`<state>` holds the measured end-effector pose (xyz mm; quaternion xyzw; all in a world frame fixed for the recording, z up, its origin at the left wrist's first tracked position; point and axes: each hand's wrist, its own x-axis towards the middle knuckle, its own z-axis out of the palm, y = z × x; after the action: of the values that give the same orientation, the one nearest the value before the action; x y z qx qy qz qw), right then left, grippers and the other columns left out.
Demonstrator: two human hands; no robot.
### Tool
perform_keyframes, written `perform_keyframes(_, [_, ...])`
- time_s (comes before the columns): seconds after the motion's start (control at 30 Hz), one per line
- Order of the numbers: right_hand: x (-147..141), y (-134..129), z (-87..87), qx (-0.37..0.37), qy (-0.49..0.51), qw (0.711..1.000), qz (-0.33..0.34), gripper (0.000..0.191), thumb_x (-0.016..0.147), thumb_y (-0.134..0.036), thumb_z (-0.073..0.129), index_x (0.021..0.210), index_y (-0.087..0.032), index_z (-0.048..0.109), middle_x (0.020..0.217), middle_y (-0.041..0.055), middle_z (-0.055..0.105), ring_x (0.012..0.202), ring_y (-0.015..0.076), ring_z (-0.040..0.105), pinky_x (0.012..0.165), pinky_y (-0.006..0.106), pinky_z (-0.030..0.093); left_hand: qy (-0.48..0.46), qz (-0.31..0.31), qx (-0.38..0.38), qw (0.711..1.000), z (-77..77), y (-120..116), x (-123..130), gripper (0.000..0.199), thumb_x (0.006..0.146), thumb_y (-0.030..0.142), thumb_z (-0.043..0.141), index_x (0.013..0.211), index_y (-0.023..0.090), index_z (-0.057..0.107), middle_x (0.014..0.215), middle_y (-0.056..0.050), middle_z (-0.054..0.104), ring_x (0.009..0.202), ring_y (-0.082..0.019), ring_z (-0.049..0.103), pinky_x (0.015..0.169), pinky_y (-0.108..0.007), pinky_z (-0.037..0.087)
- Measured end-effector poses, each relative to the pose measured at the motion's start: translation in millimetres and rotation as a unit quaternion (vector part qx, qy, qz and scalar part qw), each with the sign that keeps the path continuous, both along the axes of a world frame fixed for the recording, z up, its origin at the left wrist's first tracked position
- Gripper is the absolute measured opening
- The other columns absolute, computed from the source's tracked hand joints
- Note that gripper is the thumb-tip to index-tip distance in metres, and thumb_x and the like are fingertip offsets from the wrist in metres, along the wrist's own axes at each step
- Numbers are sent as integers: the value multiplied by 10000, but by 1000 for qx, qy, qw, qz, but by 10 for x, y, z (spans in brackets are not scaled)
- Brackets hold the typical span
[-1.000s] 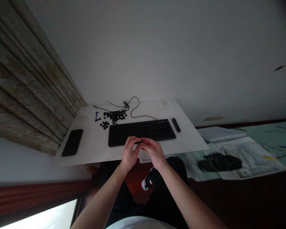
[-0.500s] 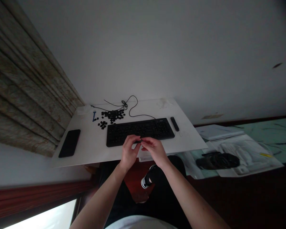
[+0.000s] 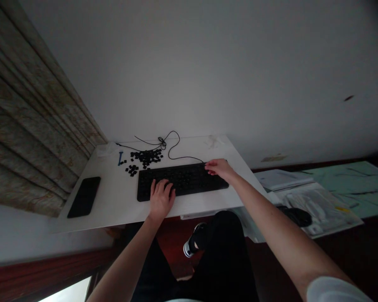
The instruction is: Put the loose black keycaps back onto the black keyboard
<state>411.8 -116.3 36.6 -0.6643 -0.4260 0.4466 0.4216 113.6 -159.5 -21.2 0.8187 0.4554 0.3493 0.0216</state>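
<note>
A black computer keyboard [image 3: 182,182] lies on a white desk board [image 3: 113,205], and many of its keys show. My left hand [image 3: 161,199] rests on the keyboard's near left part with its fingers spread. My right hand [image 3: 216,167] lies over the far right edge, and it hides most of a black remote-like bar [image 3: 226,160]. Beyond the keyboard is a heap of loose black keycaps [image 3: 145,158]. A small blue tool [image 3: 120,158] lies beside the heap, and a thin black cable [image 3: 168,144] loops behind them. Neither hand touches the heap.
A black smartphone [image 3: 83,197] lies at the desk's left end, next to a patterned curtain [image 3: 34,126]. My black-trousered legs and a sneaker [image 3: 195,239] are below the desk. Papers and a dark bag [image 3: 294,216] lie on the floor to the right.
My hands have come apart from their pinch together at the keyboard's near edge. The left has settled on the keys, and the right has moved to the far right edge. The small black piece between them is no longer visible.
</note>
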Motion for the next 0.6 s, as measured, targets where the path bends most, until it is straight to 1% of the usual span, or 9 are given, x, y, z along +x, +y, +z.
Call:
perform_keyframes(0.1, [154, 269, -18, -9, -135, 987, 86, 83, 666, -214, 795, 704, -157, 749, 657, 33, 697, 614, 145, 589, 649, 288, 471, 4, 12, -7, 1000, -18, 20, 18, 241, 915, 281, 555, 1112, 191, 660, 1180, -135, 647, 1157, -299, 593, 1148, -588, 294])
perform_keyframes(0.2, [209, 454, -18, -41, -201, 967, 151, 89, 649, -232, 789, 696, -160, 762, 686, 41, 709, 694, 173, 605, 693, 296, 443, -2, 26, -17, 1000, -43, 48, 33, 249, 911, 287, 562, 1120, 191, 658, 1180, -139, 654, 1151, -303, 598, 1142, -580, 304])
perform_keyframes(0.27, [224, 532, -6, -74, -211, 959, 172, 135, 641, -278, 790, 711, -165, 772, 675, 44, 703, 688, 183, 594, 655, 298, 422, -14, 27, -22, 999, -64, 68, 33, 257, 905, 285, 569, 1130, 198, 656, 1177, -134, 660, 1154, -300, 600, 1143, -571, 308])
perform_keyframes(0.4, [233, 610, 25, -122, -216, 951, 187, 206, 595, -343, 813, 716, -178, 779, 661, 52, 691, 646, 179, 554, 579, 289, 375, -28, 20, -34, 999, -94, 93, 30, 277, 899, 281, 574, 1156, 214, 651, 1177, -126, 668, 1162, -298, 597, 1146, -571, 304])
perform_keyframes(0.6, [220, 651, 16, -123, -207, 950, 199, 204, 568, -343, 814, 688, -183, 770, 695, 60, 702, 679, 187, 563, 572, 277, 372, -18, 22, -43, 999, -100, 99, 34, 284, 905, 278, 564, 1166, 205, 650, 1182, -128, 671, 1169, -296, 595, 1147, -572, 298])
